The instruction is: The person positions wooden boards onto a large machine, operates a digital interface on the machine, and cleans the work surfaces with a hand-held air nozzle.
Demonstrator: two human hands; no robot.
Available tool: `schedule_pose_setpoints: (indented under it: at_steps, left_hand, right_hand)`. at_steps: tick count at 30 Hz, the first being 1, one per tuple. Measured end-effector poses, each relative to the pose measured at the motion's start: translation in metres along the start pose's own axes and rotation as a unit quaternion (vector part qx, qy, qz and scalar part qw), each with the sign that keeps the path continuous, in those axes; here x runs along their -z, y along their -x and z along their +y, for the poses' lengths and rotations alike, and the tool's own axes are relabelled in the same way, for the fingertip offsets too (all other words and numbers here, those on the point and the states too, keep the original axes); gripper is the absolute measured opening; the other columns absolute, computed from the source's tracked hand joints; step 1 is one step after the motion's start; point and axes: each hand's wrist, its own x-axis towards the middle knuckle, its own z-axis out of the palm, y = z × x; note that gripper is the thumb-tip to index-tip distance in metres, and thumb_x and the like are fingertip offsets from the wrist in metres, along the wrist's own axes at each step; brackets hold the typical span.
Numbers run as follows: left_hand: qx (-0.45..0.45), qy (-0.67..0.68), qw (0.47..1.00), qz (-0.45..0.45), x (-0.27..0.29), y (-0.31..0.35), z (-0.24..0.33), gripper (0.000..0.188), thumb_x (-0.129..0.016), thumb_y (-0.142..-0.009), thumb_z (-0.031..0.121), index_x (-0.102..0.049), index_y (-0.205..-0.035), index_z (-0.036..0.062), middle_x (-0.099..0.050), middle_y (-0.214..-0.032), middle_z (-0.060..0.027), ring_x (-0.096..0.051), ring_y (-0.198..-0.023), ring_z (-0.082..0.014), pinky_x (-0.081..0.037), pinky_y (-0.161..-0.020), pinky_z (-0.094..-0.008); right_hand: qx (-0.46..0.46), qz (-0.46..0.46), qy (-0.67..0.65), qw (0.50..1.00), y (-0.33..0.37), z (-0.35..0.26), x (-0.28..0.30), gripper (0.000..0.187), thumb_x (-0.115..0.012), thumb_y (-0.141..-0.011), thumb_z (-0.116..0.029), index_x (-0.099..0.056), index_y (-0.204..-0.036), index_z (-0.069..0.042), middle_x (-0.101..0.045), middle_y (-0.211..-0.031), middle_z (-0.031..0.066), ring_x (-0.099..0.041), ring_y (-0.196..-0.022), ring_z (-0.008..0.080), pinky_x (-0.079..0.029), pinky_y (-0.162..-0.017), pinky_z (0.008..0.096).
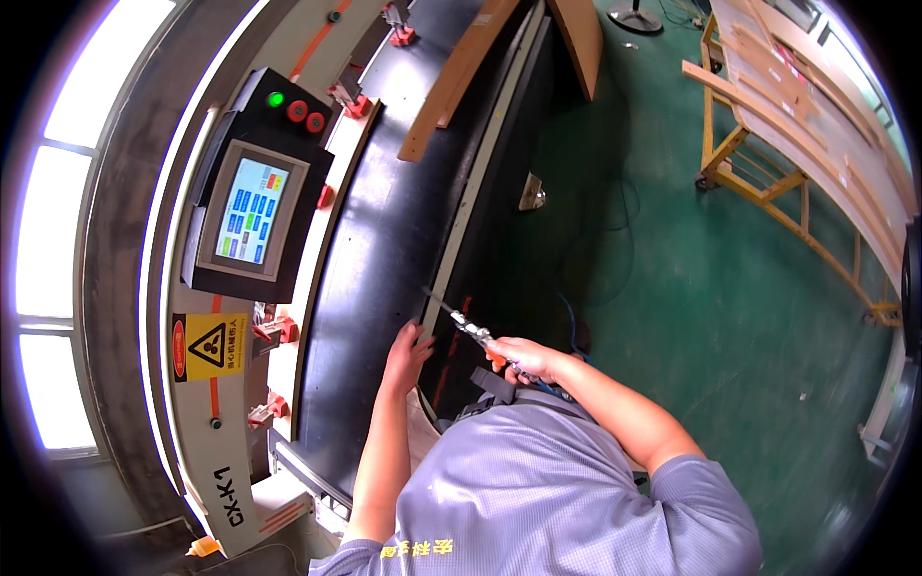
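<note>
My right hand [530,359] is closed round a silver air blow gun [471,328] with an orange part at its grip. The thin nozzle points up and left, over the pale edge strip of the black machine bed [384,226]. A blue hose [549,387] shows just below that hand. By the near edge of the bed, my left hand [407,359] has its fingers apart and holds nothing; I cannot tell whether it touches the edge.
A control box with a lit touchscreen [252,213] and buttons stands over the bed's left side. Red clamps [279,329] line that side. Wooden boards [461,77] lie at the far end. A yellow-framed cart [759,182] carries more boards at right. A hose crosses the green floor [672,317].
</note>
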Motion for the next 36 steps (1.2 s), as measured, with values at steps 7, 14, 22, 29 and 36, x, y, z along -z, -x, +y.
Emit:
schedule_pose_setpoints:
  at_steps: [7,14,22,29,36]
  left_hand:
    - [0.14,-0.401,0.806,0.412,0.205,0.053,-0.217,0.125,-0.074,-0.081,0.071,-0.01,-0.168,0.0063,-0.003,-0.174,-0.0242,-0.001,-0.161,-0.044,-0.018,-0.124,-0.0668]
    - [0.195,-0.356,0.869,0.284,0.147,0.072,-0.143,0.149,-0.081,-0.07,0.075,0.013,-0.167,0.0149,0.022,-0.175,-0.0077,0.016,-0.16,-0.0422,-0.01,-0.114,-0.0838]
    - [0.251,-0.33,0.871,0.265,0.15,0.088,-0.135,0.155,-0.082,-0.067,0.076,0.021,-0.165,0.0161,0.03,-0.172,-0.0067,0.024,-0.158,-0.0416,-0.006,-0.115,-0.0826]
    - [0.259,-0.334,0.869,0.257,0.147,0.088,-0.129,0.157,-0.081,-0.066,0.079,0.024,-0.164,0.016,0.033,-0.171,-0.0068,0.025,-0.158,-0.0418,-0.006,-0.115,-0.0823]
    - [0.285,-0.343,0.864,0.233,0.152,0.087,-0.131,0.159,-0.079,-0.066,0.083,0.028,-0.163,0.0155,0.036,-0.169,-0.0101,0.027,-0.156,-0.0439,-0.007,-0.115,-0.0818]
  right_hand:
    - [0.015,-0.008,-0.031,0.999,0.004,0.011,-0.034,0.054,-0.047,-0.108,-0.057,-0.061,-0.114,-0.005,-0.063,-0.078,0.0043,-0.042,-0.044,0.008,-0.033,-0.041,0.0259]
    - [-0.091,-0.044,0.229,0.968,0.031,-0.021,-0.007,0.038,-0.059,-0.107,-0.045,-0.068,-0.098,-0.01,-0.056,-0.067,-0.0022,-0.042,-0.047,0.0056,-0.032,-0.044,0.0243]
    - [-0.008,0.086,0.24,0.967,0.03,-0.043,-0.017,0.031,-0.065,-0.104,-0.035,-0.072,-0.114,-0.007,-0.057,-0.067,-0.0022,-0.046,-0.045,0.0058,-0.035,-0.041,0.023]
    - [0.088,0.049,0.235,0.967,0.011,0.014,-0.022,0.04,-0.07,-0.102,-0.03,-0.069,-0.129,0.0,-0.073,-0.104,0.0037,-0.066,-0.089,0.0108,-0.053,-0.083,0.0268]
    - [0.052,0.057,0.179,0.981,0.008,0.016,-0.028,0.044,-0.064,-0.105,-0.04,-0.07,-0.124,0.0,-0.068,-0.103,0.0008,-0.06,-0.092,0.01,-0.048,-0.089,0.0274]
